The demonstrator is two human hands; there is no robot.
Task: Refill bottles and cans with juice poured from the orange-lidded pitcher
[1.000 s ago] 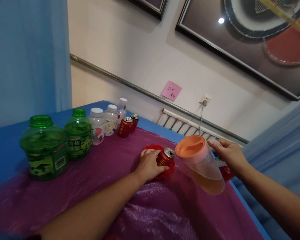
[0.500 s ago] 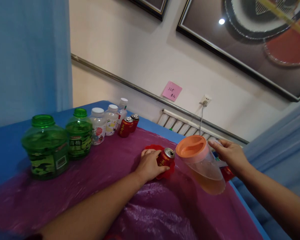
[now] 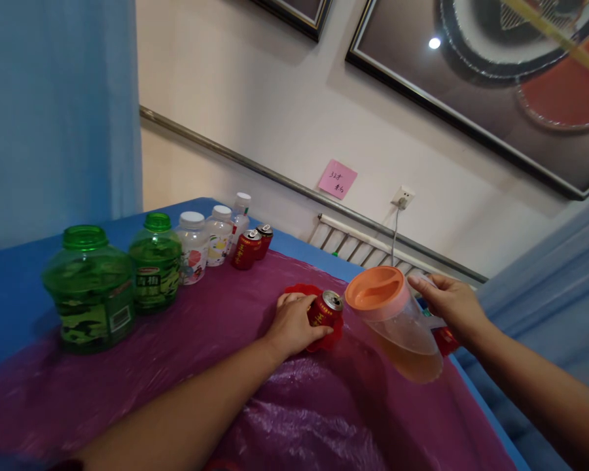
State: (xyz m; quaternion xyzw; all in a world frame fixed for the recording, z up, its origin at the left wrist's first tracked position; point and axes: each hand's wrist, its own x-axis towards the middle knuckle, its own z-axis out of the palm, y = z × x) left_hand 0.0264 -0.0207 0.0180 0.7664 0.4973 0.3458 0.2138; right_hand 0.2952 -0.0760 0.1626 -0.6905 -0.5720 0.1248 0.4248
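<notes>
My left hand [image 3: 294,325] is wrapped round a red can [image 3: 323,313] with an open silver top, over a red scalloped dish [image 3: 338,335]. In my right hand [image 3: 450,302] is the handle of a clear pitcher [image 3: 403,337] with an orange lid [image 3: 375,292]. The pitcher tilts left, its lid edge close beside the can's top, and holds brownish liquid low in its body. A thin stream between them is hard to make out.
Two green jars [image 3: 88,294] [image 3: 156,271], several white-capped clear bottles [image 3: 193,252] and two red cans [image 3: 246,250] stand at the left and back of the purple-covered table [image 3: 304,405]. Another red can [image 3: 444,341] lies partly behind the pitcher. A radiator [image 3: 346,242] is beyond.
</notes>
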